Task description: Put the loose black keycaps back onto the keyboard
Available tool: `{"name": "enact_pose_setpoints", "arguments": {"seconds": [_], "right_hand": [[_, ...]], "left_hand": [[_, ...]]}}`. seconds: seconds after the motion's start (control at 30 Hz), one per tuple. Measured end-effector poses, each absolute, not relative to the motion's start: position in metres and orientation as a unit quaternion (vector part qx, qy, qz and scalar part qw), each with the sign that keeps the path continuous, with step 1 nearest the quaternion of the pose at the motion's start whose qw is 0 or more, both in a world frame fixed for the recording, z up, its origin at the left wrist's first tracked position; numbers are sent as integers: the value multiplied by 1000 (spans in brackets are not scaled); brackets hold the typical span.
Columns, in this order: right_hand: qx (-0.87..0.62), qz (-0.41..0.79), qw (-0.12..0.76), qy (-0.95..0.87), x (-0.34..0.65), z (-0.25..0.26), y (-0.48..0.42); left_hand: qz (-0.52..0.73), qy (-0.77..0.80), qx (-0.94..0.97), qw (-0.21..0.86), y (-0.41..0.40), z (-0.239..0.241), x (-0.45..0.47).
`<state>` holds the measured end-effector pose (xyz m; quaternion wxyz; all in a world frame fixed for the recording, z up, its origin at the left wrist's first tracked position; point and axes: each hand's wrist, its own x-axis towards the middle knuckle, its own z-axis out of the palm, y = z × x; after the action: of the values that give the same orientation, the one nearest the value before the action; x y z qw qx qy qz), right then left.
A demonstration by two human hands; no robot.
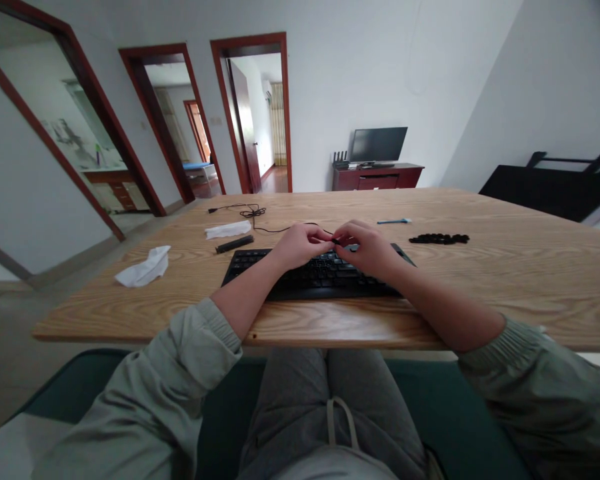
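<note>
A black keyboard [325, 292] lies near the front edge of the wooden table, partly hidden under my forearms. Above its upper rows, my left hand [303, 247] and my right hand [363, 247] meet with fingertips pinched together. Between them is a small black piece [335, 241] that looks like a keycap; both hands seem to grip it. To the right sits a cluster of small black keycaps [439, 239]. The keyboard's cable [273, 231] runs behind my left hand to a coil at the back left.
Left of the keyboard are a dark stick-shaped object [235, 244], a folded white tissue [227, 230] and a crumpled one [144, 267]. A blue toothbrush-like tool [394, 221] lies behind my right hand. The wooden table [520, 267] extends to the right.
</note>
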<state>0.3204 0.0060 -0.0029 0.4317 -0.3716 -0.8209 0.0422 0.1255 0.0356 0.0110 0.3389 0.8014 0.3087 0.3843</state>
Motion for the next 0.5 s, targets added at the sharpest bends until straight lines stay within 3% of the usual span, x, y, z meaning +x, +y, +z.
{"name": "enact_pose_setpoints", "arguments": {"seconds": [0.17,0.37,0.5], "right_hand": [[-392,147,446,-791,330,-3,13],[-489,122,488,-713,361,5,22],[-489,126,488,-712,365,5,24]], "left_hand": [[357,336,839,237,35,13,120],[162,325,930,58,43,8,114],[131,311,941,-2,45,6,118]]}}
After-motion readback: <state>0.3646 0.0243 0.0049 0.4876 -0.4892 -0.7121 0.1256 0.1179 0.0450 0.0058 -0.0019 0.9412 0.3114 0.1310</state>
